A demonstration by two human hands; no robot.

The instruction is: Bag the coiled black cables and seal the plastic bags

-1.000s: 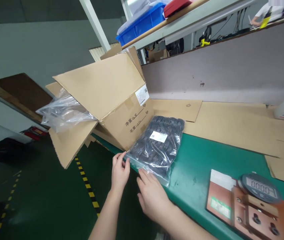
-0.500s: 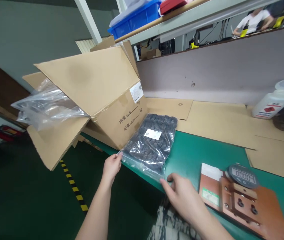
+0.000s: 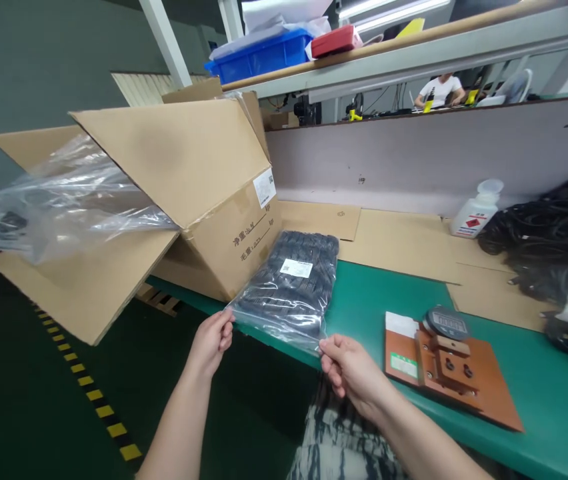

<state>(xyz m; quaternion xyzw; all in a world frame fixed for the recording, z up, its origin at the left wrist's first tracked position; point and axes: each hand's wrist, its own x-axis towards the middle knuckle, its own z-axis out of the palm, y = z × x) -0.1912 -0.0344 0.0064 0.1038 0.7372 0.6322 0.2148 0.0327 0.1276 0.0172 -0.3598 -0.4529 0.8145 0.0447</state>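
Note:
A clear plastic bag (image 3: 294, 303) packed with dark, tightly bundled pieces lies on the green bench, a white label on its upper face. My left hand (image 3: 213, 340) pinches the bag's near left corner. At the near right corner, my right hand (image 3: 347, 370) grips the bag's edge between thumb and fingers. The flat, unfilled end of the bag stretches between both hands over the bench's front edge. Just behind and left of it stands a large open cardboard box (image 3: 224, 247), with clear plastic film (image 3: 79, 200) spilling from its opening.
On the right sit a brown fixture with a digital gauge (image 3: 447, 323), a white bottle (image 3: 475, 212) and black cables (image 3: 554, 217). Cardboard sheets (image 3: 399, 243) cover the bench's back. Above runs a shelf with a blue bin (image 3: 264, 57). Beyond it, a person in white (image 3: 440, 92) sits.
My right hand has closed on the bag's near right corner, where its fingers were looser before. The view has shifted right, showing more cables. The left hand keeps its corner.

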